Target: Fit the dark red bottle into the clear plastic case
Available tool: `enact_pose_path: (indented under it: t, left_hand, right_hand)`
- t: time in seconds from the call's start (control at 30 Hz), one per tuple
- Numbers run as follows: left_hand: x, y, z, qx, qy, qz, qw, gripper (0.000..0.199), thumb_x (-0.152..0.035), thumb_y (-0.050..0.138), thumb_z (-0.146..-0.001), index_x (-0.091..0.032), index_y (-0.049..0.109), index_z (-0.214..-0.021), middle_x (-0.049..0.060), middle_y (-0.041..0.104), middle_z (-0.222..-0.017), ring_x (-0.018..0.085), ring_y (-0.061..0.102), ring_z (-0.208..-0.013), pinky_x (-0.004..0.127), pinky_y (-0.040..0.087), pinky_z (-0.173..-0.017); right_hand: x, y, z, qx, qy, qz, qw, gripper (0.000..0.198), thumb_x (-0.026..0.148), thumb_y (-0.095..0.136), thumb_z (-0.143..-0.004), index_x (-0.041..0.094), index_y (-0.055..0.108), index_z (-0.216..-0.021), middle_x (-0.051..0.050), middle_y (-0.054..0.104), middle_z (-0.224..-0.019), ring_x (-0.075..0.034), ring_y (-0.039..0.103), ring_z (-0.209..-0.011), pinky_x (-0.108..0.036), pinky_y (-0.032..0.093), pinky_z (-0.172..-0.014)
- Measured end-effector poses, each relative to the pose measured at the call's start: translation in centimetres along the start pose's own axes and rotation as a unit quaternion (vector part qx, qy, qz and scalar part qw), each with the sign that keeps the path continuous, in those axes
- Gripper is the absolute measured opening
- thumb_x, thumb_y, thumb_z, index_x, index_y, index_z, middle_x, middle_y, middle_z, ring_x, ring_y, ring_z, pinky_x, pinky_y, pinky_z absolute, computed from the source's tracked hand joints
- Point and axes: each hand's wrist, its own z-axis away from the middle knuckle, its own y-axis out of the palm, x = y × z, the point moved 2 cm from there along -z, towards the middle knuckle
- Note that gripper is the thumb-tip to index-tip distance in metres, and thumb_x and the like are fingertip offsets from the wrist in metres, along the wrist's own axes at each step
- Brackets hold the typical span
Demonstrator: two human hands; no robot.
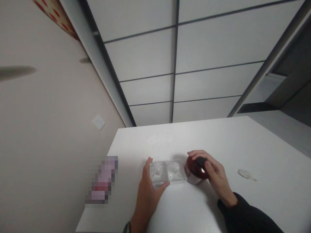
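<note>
A clear plastic tray [167, 172] with two moulded compartments lies on the white table in the middle. My left hand [148, 194] grips its left end, thumb along the near edge and fingers on the far side. Close against the tray's right end stands a round container [193, 178] with a dark red top and a paler lower part. My right hand [215, 174] is closed over this container's top, thumb and fingers around a black piece [201, 160] there. The fingers partly hide the container, so its exact kind is unclear.
On the white table [184, 210], a small crumpled whitish piece [246, 174] lies to the right. A blurred-out pinkish item [103, 181] is at the left edge. Behind the table are white panelled doors [150, 87]; a wall with a socket [98, 122] borders the left.
</note>
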Motion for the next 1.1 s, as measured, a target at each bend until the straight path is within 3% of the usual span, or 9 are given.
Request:
enact_pose_path:
  t: [0.13,0.27,0.43,0.53,0.67,0.77,0.9,1.0,1.1]
  left_hand:
    - [0.3,0.1,0.1,-0.003,0.003,-0.006,1.000,0.088,-0.028,0.078,-0.083,-0.028,0.033,-0.159,0.015,0.047,-0.168,0.038,0.044,-0.158,0.061,0.041,-0.128]
    - [0.9,0.1,0.2,0.010,0.003,-0.006,1.000,0.086,-0.029,0.076,-0.088,-0.028,0.031,-0.161,0.015,0.044,-0.171,0.038,0.040,-0.160,0.061,0.040,-0.129]
    - [1.6,0.0,0.4,0.028,0.006,-0.004,1.000,0.086,-0.031,0.075,-0.091,-0.028,0.028,-0.164,0.017,0.041,-0.172,0.039,0.037,-0.161,0.063,0.038,-0.130]
    - [1.8,0.1,0.5,0.031,0.010,-0.009,0.999,0.085,-0.032,0.073,-0.093,-0.028,0.026,-0.165,0.016,0.039,-0.173,0.037,0.036,-0.161,0.062,0.037,-0.130]
    - [1.9,0.2,0.4,0.030,0.008,-0.017,0.999,0.084,-0.032,0.072,-0.093,-0.026,0.027,-0.164,0.016,0.039,-0.173,0.036,0.038,-0.161,0.062,0.037,-0.130]
    - [1.8,0.2,0.3,0.025,0.016,-0.022,0.999,0.083,-0.032,0.072,-0.093,-0.025,0.029,-0.164,0.017,0.041,-0.172,0.037,0.039,-0.160,0.062,0.038,-0.130]
    - [1.9,0.1,0.3,0.019,0.025,-0.031,0.999,0.082,-0.034,0.072,-0.094,-0.026,0.029,-0.163,0.016,0.043,-0.171,0.037,0.043,-0.158,0.061,0.043,-0.127]
    - [2.1,0.1,0.2,0.012,0.036,-0.040,0.998,0.082,-0.035,0.072,-0.094,-0.027,0.028,-0.163,0.016,0.045,-0.170,0.038,0.045,-0.157,0.062,0.045,-0.125]
    - [2.2,0.1,0.0,0.009,0.049,-0.044,0.998,0.081,-0.037,0.072,-0.095,-0.026,0.029,-0.163,0.018,0.044,-0.169,0.039,0.045,-0.157,0.063,0.046,-0.124]
  right_hand:
    - [0.3,0.0,0.3,-0.012,-0.006,-0.015,1.000,0.036,0.065,0.067,-0.097,0.034,0.073,-0.115,-0.007,0.080,-0.106,-0.028,0.077,-0.102,-0.041,0.061,-0.088]
    - [0.4,0.2,0.3,-0.008,-0.013,-0.012,1.000,0.029,0.060,0.072,-0.096,0.033,0.073,-0.105,-0.006,0.080,-0.102,-0.027,0.077,-0.101,-0.039,0.062,-0.087]
    - [0.5,0.1,0.0,-0.007,-0.013,-0.018,1.000,0.044,0.060,0.085,-0.085,0.035,0.073,-0.118,-0.006,0.081,-0.103,-0.028,0.079,-0.097,-0.037,0.065,-0.082]
    - [0.7,0.1,0.0,0.009,-0.028,-0.009,1.000,0.033,0.055,0.084,-0.087,0.032,0.076,-0.110,-0.007,0.081,-0.102,-0.027,0.078,-0.098,-0.036,0.064,-0.085]
    - [0.6,0.0,0.0,0.010,-0.008,-0.032,0.999,0.046,0.052,0.087,-0.086,0.033,0.071,-0.125,-0.005,0.080,-0.105,-0.025,0.078,-0.098,-0.032,0.063,-0.085]
    - [0.5,0.0,0.0,0.032,-0.023,-0.029,0.999,0.032,0.050,0.084,-0.089,0.031,0.075,-0.113,-0.005,0.079,-0.105,-0.023,0.076,-0.100,-0.029,0.061,-0.089]
    - [0.4,0.0,-0.1,0.038,-0.007,-0.045,0.998,0.049,0.048,0.085,-0.089,0.034,0.067,-0.133,-0.004,0.078,-0.108,-0.022,0.076,-0.103,-0.029,0.060,-0.090]
    - [0.5,0.1,-0.1,0.035,-0.018,-0.054,0.998,0.034,0.049,0.084,-0.090,0.033,0.071,-0.118,-0.003,0.077,-0.107,-0.021,0.075,-0.103,-0.029,0.059,-0.091]
    - [0.7,0.2,-0.2,0.046,-0.018,-0.039,0.998,0.041,0.051,0.083,-0.091,0.033,0.071,-0.126,-0.004,0.077,-0.109,-0.020,0.074,-0.103,-0.028,0.058,-0.092]
